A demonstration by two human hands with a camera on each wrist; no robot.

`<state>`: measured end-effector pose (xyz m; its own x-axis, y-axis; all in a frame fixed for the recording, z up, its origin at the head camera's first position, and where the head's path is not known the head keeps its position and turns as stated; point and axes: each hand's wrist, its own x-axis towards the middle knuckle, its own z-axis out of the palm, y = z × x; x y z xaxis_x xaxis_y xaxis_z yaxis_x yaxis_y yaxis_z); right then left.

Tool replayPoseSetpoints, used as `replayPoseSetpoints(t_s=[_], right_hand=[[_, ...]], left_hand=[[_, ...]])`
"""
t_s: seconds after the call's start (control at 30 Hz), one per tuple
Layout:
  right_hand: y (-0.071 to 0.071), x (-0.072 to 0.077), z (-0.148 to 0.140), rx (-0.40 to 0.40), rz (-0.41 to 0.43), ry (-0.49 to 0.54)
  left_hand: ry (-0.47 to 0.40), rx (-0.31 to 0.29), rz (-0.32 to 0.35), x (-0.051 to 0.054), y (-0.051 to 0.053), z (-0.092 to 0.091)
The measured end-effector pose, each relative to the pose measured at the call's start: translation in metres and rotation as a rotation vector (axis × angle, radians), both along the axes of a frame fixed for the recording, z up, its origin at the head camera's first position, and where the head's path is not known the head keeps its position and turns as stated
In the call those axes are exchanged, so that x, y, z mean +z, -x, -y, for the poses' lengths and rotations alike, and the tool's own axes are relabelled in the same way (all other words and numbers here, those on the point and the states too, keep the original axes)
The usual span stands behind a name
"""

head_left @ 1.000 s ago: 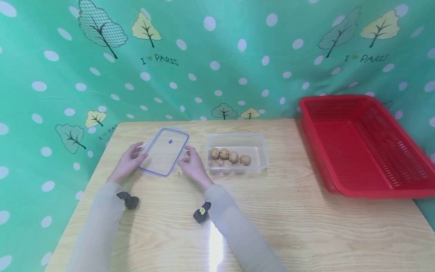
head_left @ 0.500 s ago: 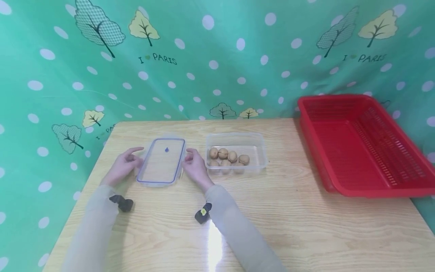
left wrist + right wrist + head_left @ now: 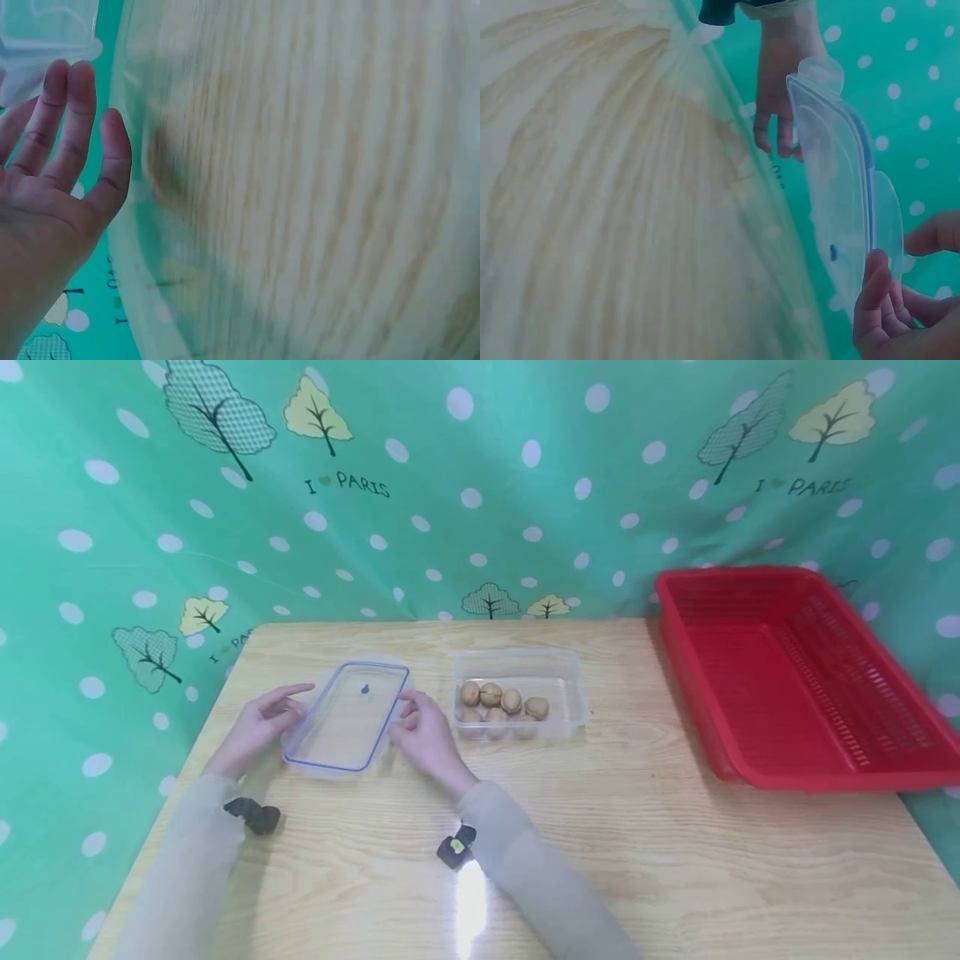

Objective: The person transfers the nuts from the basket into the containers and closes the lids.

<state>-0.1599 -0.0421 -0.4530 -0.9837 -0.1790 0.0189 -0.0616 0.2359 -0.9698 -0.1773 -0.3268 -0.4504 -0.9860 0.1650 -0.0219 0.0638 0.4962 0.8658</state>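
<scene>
A clear plastic lid (image 3: 347, 718) with a blue seal ring is at the left of the table, seen at a slant in the right wrist view. My right hand (image 3: 426, 733) grips its right edge, the fingers (image 3: 875, 289) curled at the side flap. By the lid's left edge is my left hand (image 3: 264, 720), fingers fairly straight; in the left wrist view its fingertips overlap the lid (image 3: 46, 34), and contact is hard to tell. To the right stands a clear plastic container (image 3: 566, 697) holding several walnuts (image 3: 512, 700).
A large red plastic basket (image 3: 787, 693) stands at the table's right side. The wooden table (image 3: 660, 860) meets a green dotted cloth (image 3: 525, 485) at the back and left.
Over the last second the lid has come nearer to me and a little left, and its slant has varied. Both hands moved with it. Container and walnuts stayed put.
</scene>
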Motion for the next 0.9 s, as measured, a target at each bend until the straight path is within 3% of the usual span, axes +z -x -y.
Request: replayPoseSetpoints(t_s=[0.3,0.53,0.73,0.83,0.9], right_hand=[[-0.012,0.023,-0.022,0.017,-0.026,0.008],[-0.015,0.034,-0.045,0.076,-0.068,0.17],[-0.02,0.06,-0.065,0.065,-0.131,0.224],[-0.021,0.073,-0.075,0.048,-0.106,0.269],[-0.015,0.067,-0.078,0.039,-0.08,0.302]], left_hand=[[-0.024,-0.063,0.024,0.012,-0.006,-0.01],[-0.309,-0.085,0.042,0.029,-0.006,-0.022],[-0.199,-0.086,-0.054,0.041,-0.004,-0.039],[-0.241,-0.081,-0.052,0.047,-0.003,-0.05],[-0.293,-0.077,-0.067,0.052,-0.003,-0.057]])
